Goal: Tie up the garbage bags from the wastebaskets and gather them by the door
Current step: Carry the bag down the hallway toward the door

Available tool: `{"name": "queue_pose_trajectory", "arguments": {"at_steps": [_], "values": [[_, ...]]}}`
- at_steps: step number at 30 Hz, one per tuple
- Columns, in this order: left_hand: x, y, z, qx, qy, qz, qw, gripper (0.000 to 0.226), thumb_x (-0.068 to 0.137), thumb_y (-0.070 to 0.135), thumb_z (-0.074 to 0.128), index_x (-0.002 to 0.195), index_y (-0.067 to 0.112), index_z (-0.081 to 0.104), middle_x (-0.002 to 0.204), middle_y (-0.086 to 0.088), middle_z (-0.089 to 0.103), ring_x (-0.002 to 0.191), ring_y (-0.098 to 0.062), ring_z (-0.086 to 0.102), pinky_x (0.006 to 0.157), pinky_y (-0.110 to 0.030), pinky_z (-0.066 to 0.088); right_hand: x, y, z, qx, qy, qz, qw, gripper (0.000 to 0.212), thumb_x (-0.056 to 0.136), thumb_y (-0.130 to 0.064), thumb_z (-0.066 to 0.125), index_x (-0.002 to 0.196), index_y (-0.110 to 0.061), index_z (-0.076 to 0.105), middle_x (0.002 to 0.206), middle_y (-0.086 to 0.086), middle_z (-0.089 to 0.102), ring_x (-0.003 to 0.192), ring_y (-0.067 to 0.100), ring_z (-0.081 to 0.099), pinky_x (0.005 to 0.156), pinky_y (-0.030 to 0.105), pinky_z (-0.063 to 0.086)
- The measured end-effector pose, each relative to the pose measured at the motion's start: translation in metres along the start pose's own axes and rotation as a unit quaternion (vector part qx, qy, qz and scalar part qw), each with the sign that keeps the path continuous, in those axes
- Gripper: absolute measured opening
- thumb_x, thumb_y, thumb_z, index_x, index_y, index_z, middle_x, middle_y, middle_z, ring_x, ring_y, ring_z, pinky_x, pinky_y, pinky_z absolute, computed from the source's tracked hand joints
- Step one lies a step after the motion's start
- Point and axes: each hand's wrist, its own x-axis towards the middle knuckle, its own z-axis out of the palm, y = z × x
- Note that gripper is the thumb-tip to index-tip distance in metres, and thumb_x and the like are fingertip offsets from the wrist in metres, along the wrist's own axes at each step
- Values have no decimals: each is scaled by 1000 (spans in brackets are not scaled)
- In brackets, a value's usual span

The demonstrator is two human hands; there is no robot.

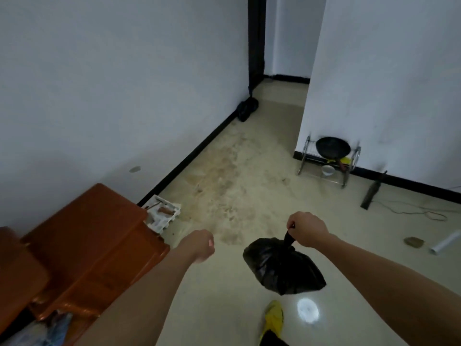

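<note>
A tied black garbage bag (283, 267) hangs above the floor in the lower middle of the view. My right hand (308, 229) is shut on its twisted neck and carries it. My left hand (200, 245) is a loose fist to the left of the bag, holding nothing. Far ahead, another black garbage bag (247, 108) lies on the floor against the left wall, beside the dark door frame (255, 43).
Brown wooden furniture (82, 248) stands at the lower left, with a white tray of tools (162, 213) behind it. A metal rack (329, 161) with a black pan stands by the right wall. A dark flat object, a cable (421, 211) and a white tube (446, 242) lie at right.
</note>
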Motion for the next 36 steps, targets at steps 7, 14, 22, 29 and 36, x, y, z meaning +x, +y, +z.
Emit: {"name": "queue_pose_trajectory", "arguments": {"at_steps": [7, 14, 22, 29, 36], "values": [[204, -2, -95, 21, -24, -11, 999, 23, 93, 26, 48, 110, 18, 61, 121, -5, 58, 105, -25, 59, 86, -33, 47, 221, -22, -50, 26, -12, -10, 1000, 15, 83, -16, 56, 83, -26, 67, 93, -3, 69, 82, 18, 65, 65, 27, 49], [383, 14, -229, -11, 1, -6, 1000, 25, 93, 25, 49, 114, 17, 60, 123, -5, 59, 109, -24, 58, 86, -30, 44, 420, -43, -153, 3, -11, -30, 999, 16, 82, -17, 58, 88, -27, 69, 104, -4, 69, 94, 19, 64, 85, 32, 51], [619, 8, -338, -28, -22, -8, 999, 29, 95, 22, 51, 123, 14, 57, 130, -7, 53, 116, -24, 56, 86, -27, 42, 670, -59, -226, -9, -4, -32, 999, 22, 86, -16, 55, 99, -25, 70, 109, -4, 68, 95, 16, 64, 76, 26, 51], [833, 2, -470, -18, -42, 12, 999, 28, 92, 25, 55, 117, 12, 59, 129, -9, 55, 116, -25, 55, 97, -31, 43, 870, -81, -314, 18, 0, 16, 1000, 22, 85, -18, 57, 100, -25, 71, 111, -2, 69, 99, 19, 64, 77, 26, 48], [999, 43, -579, -48, -21, 9, 999, 30, 93, 21, 53, 119, 10, 62, 129, -8, 58, 118, -23, 56, 96, -25, 41, 1043, -98, -401, 37, 7, -1, 999, 21, 87, -22, 60, 103, -23, 73, 108, -3, 70, 99, 17, 64, 79, 26, 49]]}}
